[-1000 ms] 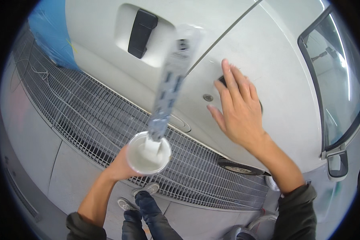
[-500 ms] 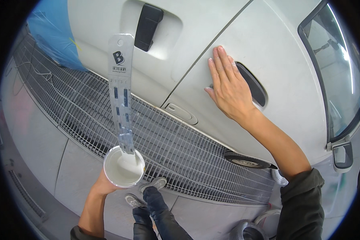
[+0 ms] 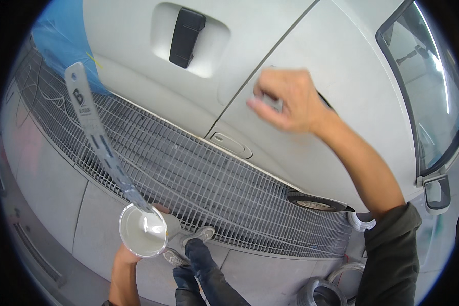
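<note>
My left hand [image 3: 127,254] is wrapped round a white cup [image 3: 131,227] with pale liquid [image 3: 147,244] inside. A long flat mixing stick [image 3: 101,145] with slots and a hole at its top stands in the cup. It leans to the left, its lower part coated with wet paint. In front of the white van door [image 3: 364,109], my right hand [image 3: 285,99] appears off the panel, blurred by motion. Its fingers are curled and the thumb stands apart, with a gap between them and nothing seen in it. Behind this hand, the dark recess [image 3: 325,100] is mostly hidden.
A black handle [image 3: 186,38] sits on the rear panel. Blue masking film [image 3: 61,38] covers the van's left end. Floor grating [image 3: 188,171] runs alongside, near my shoes [image 3: 204,233]. A mirror [image 3: 436,195] juts out at right; rolled hoses [image 3: 321,295] lie below.
My right hand has left the door surface, its flat fingers now curled. The cup has shifted slightly left and down, and the stick has swung over to the left.
</note>
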A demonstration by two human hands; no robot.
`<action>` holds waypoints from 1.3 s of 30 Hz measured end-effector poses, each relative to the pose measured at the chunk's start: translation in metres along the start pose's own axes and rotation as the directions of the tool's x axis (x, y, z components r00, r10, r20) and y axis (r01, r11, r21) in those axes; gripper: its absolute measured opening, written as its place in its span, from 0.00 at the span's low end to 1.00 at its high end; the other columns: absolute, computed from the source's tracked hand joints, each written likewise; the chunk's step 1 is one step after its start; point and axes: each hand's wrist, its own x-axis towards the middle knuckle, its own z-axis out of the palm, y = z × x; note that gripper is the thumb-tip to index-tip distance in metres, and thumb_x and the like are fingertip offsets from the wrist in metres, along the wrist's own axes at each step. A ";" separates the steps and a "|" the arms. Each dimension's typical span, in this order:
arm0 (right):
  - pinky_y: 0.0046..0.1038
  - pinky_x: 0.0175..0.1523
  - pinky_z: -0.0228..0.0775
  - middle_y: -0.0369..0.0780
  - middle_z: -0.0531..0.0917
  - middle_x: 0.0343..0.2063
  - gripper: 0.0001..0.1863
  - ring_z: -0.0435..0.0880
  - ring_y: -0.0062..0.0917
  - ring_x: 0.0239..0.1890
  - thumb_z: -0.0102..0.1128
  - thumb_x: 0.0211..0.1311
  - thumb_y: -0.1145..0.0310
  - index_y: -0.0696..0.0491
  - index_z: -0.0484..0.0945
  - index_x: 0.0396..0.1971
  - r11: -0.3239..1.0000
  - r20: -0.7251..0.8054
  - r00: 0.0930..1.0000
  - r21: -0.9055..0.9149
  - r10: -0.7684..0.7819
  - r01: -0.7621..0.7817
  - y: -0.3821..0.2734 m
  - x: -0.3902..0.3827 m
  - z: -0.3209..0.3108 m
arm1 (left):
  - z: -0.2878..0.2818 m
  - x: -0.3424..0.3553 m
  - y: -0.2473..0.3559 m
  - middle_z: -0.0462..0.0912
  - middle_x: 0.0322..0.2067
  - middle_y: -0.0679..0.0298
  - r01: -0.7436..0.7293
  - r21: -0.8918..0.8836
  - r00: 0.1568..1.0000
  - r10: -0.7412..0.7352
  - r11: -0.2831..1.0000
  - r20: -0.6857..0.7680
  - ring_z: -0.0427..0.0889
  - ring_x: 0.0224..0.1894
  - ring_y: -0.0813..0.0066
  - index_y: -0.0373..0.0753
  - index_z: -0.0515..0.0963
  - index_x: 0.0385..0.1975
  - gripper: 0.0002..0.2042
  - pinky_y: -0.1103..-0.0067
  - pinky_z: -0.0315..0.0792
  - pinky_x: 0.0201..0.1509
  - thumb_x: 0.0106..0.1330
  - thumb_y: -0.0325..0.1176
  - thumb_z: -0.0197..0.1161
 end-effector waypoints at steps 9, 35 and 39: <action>0.37 0.29 0.72 0.38 0.80 0.19 0.22 0.81 0.35 0.23 0.60 0.62 0.49 0.52 0.75 0.20 1.000 0.192 0.981 -0.001 -0.026 0.027 0.029 0.027 0.091 | -0.027 -0.012 0.009 0.77 0.53 0.51 -0.072 0.049 0.993 0.076 0.996 -0.089 0.77 0.54 0.60 0.38 0.70 0.58 0.45 0.62 0.72 0.56 0.35 0.40 0.85; 0.16 0.25 0.62 0.34 0.80 0.24 0.10 0.72 0.13 0.21 0.72 0.63 0.66 0.57 0.82 0.31 -0.577 0.593 0.209 0.805 0.778 -0.135 -0.369 -0.106 0.020 | -0.003 -0.260 0.221 0.72 0.58 0.56 -0.086 -0.159 0.934 0.024 0.983 -0.356 0.74 0.59 0.61 0.44 0.63 0.66 0.48 0.62 0.73 0.61 0.36 0.25 0.76; 0.17 0.25 0.69 0.37 0.83 0.25 0.15 0.77 0.16 0.21 0.73 0.62 0.63 0.62 0.84 0.35 -0.579 0.610 0.287 0.792 0.739 -0.193 -0.401 -0.067 0.038 | -0.011 -0.287 0.228 0.73 0.57 0.58 -0.095 -0.141 0.902 0.025 0.985 -0.430 0.74 0.59 0.62 0.40 0.65 0.65 0.46 0.63 0.73 0.62 0.37 0.23 0.75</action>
